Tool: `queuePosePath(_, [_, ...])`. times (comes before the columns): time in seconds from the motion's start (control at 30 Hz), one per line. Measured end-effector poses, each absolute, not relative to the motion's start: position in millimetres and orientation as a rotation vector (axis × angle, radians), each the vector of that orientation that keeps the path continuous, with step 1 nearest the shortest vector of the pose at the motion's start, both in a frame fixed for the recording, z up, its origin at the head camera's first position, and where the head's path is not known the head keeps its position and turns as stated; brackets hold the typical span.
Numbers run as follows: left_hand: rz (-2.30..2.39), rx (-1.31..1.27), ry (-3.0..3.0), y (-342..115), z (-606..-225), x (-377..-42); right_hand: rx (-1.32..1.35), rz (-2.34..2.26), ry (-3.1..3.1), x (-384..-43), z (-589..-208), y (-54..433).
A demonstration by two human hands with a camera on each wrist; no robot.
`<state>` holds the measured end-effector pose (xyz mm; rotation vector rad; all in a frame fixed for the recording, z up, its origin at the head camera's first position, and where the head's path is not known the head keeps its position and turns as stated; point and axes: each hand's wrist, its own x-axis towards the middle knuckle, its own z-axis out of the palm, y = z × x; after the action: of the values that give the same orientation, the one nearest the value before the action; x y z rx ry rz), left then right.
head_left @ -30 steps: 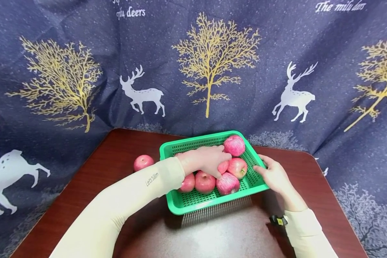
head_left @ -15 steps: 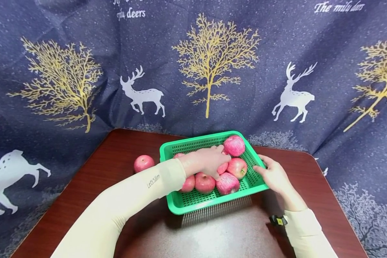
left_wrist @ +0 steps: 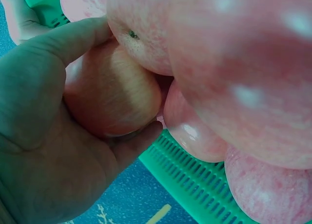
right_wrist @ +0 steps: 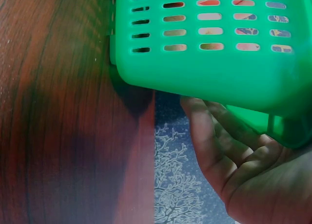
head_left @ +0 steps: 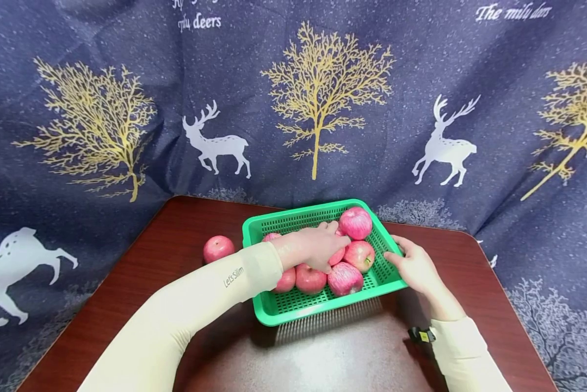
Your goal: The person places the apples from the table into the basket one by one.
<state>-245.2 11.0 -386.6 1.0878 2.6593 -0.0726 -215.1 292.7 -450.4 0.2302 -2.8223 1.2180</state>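
Reaching into a green plastic basket (head_left: 317, 310), my left hand (head_left: 315, 247) grips a red apple (head_left: 338, 253) among several others. In the left wrist view, thumb and fingers curl round opposite sides of that apple (left_wrist: 114, 90), which nestles against its neighbours. A striped apple (head_left: 345, 279) and a yellowish-red apple (head_left: 360, 256) lie beside the hand; another apple (head_left: 356, 222) sits in the far right corner. My right hand (head_left: 418, 267) holds the basket's right end, thumb over the rim. From the right wrist, its fingers (right_wrist: 202, 129) show under the basket's rim (right_wrist: 195, 83).
A single apple (head_left: 218, 249) stands on the dark red-brown table (head_left: 195, 218), left of the basket. Behind the table hangs a blue cloth (head_left: 371, 152) printed with deer and trees. A small black and yellow object (head_left: 422, 335) is at the right cuff.
My left hand has drawn back slightly to the left, its thumb and fingers moving in around the apple. The right hand and the basket stay in place.
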Motion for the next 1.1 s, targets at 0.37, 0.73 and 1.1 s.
queuePosePath(0.37, [-0.031, 1.036, 2.647, 7.6, -387.1, -247.0, 0.243, 1.203, -2.819, -215.5, -450.8, 292.3])
queuePosePath(0.73, [0.000, 1.047, 2.662, 1.1, -378.4, -251.3, 0.239, 1.211, -2.816, -215.9, -450.7, 293.0])
queuePosePath(1.1, [0.268, 1.071, 2.710, -16.8, -366.9, -249.2, 0.244, 1.204, -2.821, -217.3, -452.3, 295.3])
